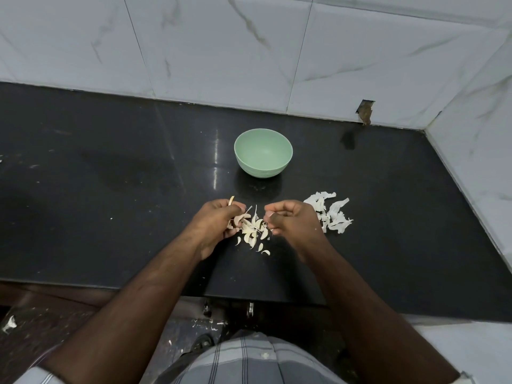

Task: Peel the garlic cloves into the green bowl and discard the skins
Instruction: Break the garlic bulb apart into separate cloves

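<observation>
a loose heap of small, curved, cream-coloured garlic cloves (253,231) lies on the glossy black stone counter (110,189) near its front edge, between the person's two hands; the cloves are crescent-shaped and matte, some still trailing thin dry stalk fibres, and a few lie apart just nearer the counter's edge. the left hand (219,221) sits at the left side of the heap with its fingers curled, its grip pinching one pale clove with a brownish tip, while a thin straw-coloured sliver sticks up above its knuckles. the right hand (291,221) is at the right side of the heap, fingers curled inward with fingertip and thumb pressed together; what it pinches, if anything, is too small to tell. just right of that hand lies a scatter of white, papery, crumpled garlic skins (331,214), thin and ragged at the edges, resting on the counter. beyond the heap, well apart from it toward the wall, stands a round, smooth, pale green plastic bowl (263,153) with fine ridges around its base; its inside shows no cloves. the counter's polished surface mirrors the bowl and a streak of light. behind it rises a wall of large white marble-look tiles (221,51) with grey veins, and a chipped brown notch (365,112) shows at the foot of one tile. below the counter's edge the person's striped grey garment (249,361) shows.
</observation>
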